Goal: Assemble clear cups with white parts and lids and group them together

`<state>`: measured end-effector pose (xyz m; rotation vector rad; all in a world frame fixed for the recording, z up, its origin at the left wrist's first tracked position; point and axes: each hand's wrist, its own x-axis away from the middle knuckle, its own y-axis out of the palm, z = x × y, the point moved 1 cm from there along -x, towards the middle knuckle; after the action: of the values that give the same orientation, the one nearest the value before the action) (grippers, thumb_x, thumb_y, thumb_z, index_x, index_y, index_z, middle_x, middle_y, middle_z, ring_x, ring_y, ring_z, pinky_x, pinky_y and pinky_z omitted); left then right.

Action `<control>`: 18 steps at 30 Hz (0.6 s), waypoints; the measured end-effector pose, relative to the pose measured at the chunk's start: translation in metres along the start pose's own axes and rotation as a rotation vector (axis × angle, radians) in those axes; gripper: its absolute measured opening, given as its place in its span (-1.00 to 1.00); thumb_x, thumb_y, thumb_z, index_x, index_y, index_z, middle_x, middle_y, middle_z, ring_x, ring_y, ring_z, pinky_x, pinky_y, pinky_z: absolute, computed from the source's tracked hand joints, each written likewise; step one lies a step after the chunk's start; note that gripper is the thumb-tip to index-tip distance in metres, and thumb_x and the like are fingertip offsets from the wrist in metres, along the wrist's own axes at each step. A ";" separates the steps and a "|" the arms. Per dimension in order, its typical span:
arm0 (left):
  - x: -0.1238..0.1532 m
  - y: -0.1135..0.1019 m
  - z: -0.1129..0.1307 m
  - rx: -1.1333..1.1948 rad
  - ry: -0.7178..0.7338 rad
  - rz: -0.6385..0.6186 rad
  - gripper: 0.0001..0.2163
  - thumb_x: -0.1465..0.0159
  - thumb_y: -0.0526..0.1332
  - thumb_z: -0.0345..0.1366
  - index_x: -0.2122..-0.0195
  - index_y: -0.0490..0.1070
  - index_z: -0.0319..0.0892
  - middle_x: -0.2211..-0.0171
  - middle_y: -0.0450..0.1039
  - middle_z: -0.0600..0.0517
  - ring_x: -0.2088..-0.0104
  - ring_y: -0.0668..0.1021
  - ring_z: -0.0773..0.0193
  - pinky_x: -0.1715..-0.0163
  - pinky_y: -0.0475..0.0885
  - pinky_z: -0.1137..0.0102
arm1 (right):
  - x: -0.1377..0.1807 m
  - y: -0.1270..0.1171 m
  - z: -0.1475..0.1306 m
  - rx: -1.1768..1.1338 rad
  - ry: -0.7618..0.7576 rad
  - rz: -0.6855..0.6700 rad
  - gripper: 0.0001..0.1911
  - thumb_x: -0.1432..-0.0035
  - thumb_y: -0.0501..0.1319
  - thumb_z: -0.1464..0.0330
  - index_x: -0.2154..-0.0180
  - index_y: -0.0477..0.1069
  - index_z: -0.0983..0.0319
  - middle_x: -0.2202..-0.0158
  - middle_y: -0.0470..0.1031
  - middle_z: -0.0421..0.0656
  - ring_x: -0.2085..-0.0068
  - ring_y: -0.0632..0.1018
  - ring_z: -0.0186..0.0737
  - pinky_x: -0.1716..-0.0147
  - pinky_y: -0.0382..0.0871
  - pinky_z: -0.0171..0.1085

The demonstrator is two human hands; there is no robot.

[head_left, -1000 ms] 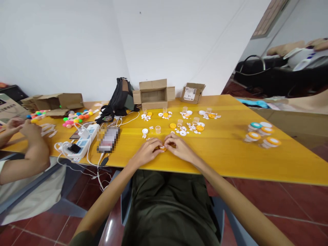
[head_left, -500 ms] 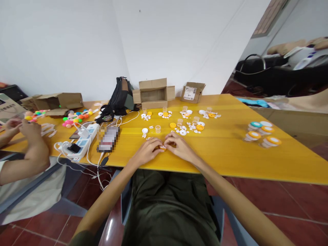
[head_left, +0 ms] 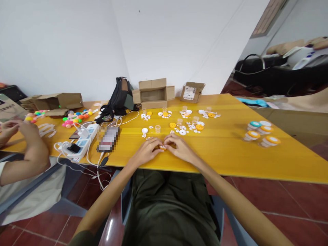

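Observation:
My left hand (head_left: pixel 148 150) and my right hand (head_left: pixel 177 146) meet over the yellow table (head_left: pixel 217 157), near its front edge. Between their fingertips is a small orange and white plastic part (head_left: pixel 163 147), mostly covered by the fingers; both hands are closed on it. Just beyond lie a white round part (head_left: pixel 145 130), a clear cup (head_left: pixel 158 128), an orange ring-shaped part (head_left: pixel 172 125) and a white disc (head_left: pixel 182 132). Small white cut-out pieces (head_left: pixel 144 135) are scattered near my left hand. Farther right sits another orange round part (head_left: pixel 199 127).
At right stand several clear cups with orange or teal lids (head_left: pixel 271 140). On the left are a phone (head_left: pixel 108 138), a power strip (head_left: pixel 85 143) with cables, and a co-worker's arm (head_left: pixel 36 150). Cardboard boxes (head_left: pixel 153 104) and a black backpack (head_left: pixel 120 97) line the wall.
My hands stay almost still around the orange and white part. The co-worker's hands at the left have shifted slightly.

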<state>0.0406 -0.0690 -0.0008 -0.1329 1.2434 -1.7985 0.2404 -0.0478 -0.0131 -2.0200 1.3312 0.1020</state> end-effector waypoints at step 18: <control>-0.005 -0.027 -0.008 -0.212 -0.189 0.291 -0.90 -0.30 0.20 -0.41 0.21 0.46 -0.11 0.18 0.57 -0.03 0.07 0.54 0.09 -0.01 0.45 0.17 | 0.007 -0.002 -0.006 0.095 -0.042 -0.013 -0.81 -0.13 0.24 0.45 0.19 0.44 0.12 0.11 0.60 -0.10 0.05 0.59 -0.04 -0.01 0.47 -0.04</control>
<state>0.0226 -0.0577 0.0183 -0.2247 1.2447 -1.3717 0.2441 -0.0564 -0.0109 -1.9367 1.2727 0.0733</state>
